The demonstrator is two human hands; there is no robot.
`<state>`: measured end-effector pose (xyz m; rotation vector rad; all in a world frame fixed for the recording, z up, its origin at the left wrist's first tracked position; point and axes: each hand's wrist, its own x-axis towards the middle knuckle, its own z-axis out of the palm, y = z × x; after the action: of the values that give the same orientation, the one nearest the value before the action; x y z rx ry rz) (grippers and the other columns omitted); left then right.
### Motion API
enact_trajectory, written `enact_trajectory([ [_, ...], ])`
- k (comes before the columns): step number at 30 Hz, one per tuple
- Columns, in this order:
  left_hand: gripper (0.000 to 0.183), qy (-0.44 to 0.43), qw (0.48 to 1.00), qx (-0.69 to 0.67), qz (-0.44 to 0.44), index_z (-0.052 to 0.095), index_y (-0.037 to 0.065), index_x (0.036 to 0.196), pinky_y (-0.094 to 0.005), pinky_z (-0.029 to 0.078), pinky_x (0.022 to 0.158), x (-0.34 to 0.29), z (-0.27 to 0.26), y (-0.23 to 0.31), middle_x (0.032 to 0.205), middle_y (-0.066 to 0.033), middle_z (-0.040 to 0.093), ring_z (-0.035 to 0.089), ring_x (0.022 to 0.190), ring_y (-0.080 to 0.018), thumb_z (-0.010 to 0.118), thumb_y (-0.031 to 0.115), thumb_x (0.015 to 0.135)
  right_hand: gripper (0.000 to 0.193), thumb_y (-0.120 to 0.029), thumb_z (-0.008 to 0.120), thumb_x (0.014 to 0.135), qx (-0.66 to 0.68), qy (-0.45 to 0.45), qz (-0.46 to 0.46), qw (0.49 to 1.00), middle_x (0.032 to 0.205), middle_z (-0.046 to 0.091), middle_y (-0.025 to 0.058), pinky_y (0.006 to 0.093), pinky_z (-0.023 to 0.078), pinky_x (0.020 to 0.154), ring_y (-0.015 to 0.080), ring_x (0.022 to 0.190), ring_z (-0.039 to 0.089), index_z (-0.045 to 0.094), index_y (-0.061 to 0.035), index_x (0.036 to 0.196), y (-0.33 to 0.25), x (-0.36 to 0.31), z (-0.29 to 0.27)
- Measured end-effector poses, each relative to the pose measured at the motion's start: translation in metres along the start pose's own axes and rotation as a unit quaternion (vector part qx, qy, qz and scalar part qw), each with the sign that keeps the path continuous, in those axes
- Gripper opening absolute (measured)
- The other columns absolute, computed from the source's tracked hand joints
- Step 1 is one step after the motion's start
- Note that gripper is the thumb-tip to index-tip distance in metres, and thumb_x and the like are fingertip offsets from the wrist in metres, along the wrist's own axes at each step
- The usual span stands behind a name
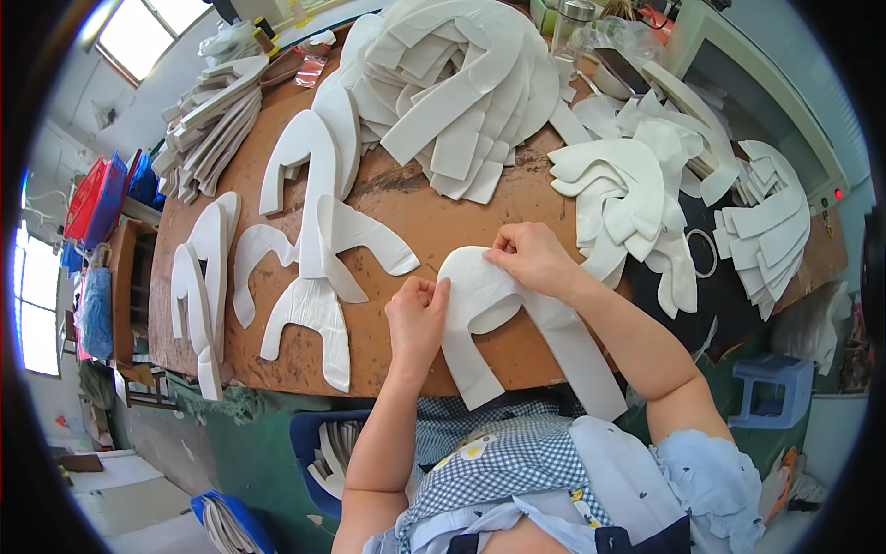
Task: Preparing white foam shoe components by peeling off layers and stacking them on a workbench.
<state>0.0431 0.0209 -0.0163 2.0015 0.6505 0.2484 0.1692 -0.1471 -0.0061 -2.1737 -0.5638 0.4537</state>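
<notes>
A white U-shaped padded piece [475,284] lies at the near table edge, its curve away from me and its longer right leg hanging past the edge. My left hand [417,323] is closed, thumb and forefinger pinching the left side of its curve. Along the top of the curve, my right hand [531,258] pinches the rim, fingers bent. Whether the piece has more than one layer there, I cannot tell. Left of my hands lie more white curved pieces [305,314], some overlapping. Beyond them rises a large fanned pile of U-shaped pieces [452,120].
Stacked pads [208,129] stand at the far left of the brown table [406,198]. On the right are a heap of softer white pieces [628,185], another fanned stack [766,222] and a white ring [701,254]. A glass jar [572,28] stands behind. Below is a blue stool [773,388].
</notes>
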Motion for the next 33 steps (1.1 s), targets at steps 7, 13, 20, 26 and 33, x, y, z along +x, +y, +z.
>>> enact_trajectory([
  [7, 0.028, -0.006, 1.0, 0.022, -0.002, 0.065, -0.004, 0.084, -0.0265, 0.042, 0.051, 0.001, -0.001, 0.001, 0.059, -0.0016, 0.061, 0.051, 0.055, -0.0066, 0.074, 0.022, 0.089, 0.024, -0.022, 0.068, 0.083, -0.073, -0.008, -0.023, 0.997, 0.077, 0.069, 0.0178, 0.0444, 0.053, 0.074, 0.0334, 0.078, 0.068, 0.068, 0.0013, 0.079, -0.005, 0.004, 0.001],
  [13, 0.039, -0.082, 0.996, -0.006, -0.033, 0.054, -0.002, 0.117, -0.0279, 0.051, 0.055, -0.032, -0.024, 0.008, 0.073, -0.0078, 0.068, 0.063, 0.057, -0.0127, 0.074, 0.013, 0.087, 0.032, -0.025, 0.073, 0.08, -0.083, -0.04, -0.002, 0.996, 0.08, 0.07, 0.0205, 0.0415, 0.054, 0.073, 0.0326, 0.076, 0.069, 0.067, 0.0055, 0.09, -0.011, 0.001, -0.003],
  [20, 0.041, -0.135, 0.969, -0.156, -0.138, 0.05, -0.005, 0.121, -0.0237, 0.057, 0.055, -0.05, -0.037, 0.001, 0.076, -0.0059, 0.066, 0.067, 0.067, -0.0121, 0.072, 0.003, 0.087, 0.036, -0.026, 0.073, 0.08, -0.105, -0.05, -0.014, 0.993, 0.08, 0.069, 0.021, 0.0409, 0.054, 0.075, 0.033, 0.077, 0.069, 0.066, 0.0058, 0.094, -0.013, -0.002, -0.004],
  [26, 0.041, -0.143, 0.968, -0.155, -0.136, 0.049, -0.004, 0.122, -0.0249, 0.058, 0.053, -0.049, -0.037, -0.004, 0.076, -0.0056, 0.066, 0.067, 0.066, -0.012, 0.071, 0.002, 0.088, 0.039, -0.029, 0.075, 0.08, -0.148, -0.032, -0.021, 0.988, 0.081, 0.07, 0.0208, 0.0416, 0.053, 0.075, 0.0335, 0.079, 0.069, 0.065, 0.0047, 0.099, -0.021, -0.009, 0.0],
  [33, 0.037, -0.134, 0.969, -0.166, -0.123, 0.05, -0.003, 0.12, -0.0248, 0.057, 0.051, -0.05, -0.033, -0.011, 0.074, -0.004, 0.064, 0.066, 0.063, -0.0115, 0.07, 0.002, 0.089, 0.041, -0.031, 0.075, 0.08, -0.149, -0.031, -0.021, 0.988, 0.081, 0.07, 0.0207, 0.0424, 0.053, 0.075, 0.0345, 0.079, 0.069, 0.065, 0.0043, 0.098, -0.021, -0.007, 0.0],
])
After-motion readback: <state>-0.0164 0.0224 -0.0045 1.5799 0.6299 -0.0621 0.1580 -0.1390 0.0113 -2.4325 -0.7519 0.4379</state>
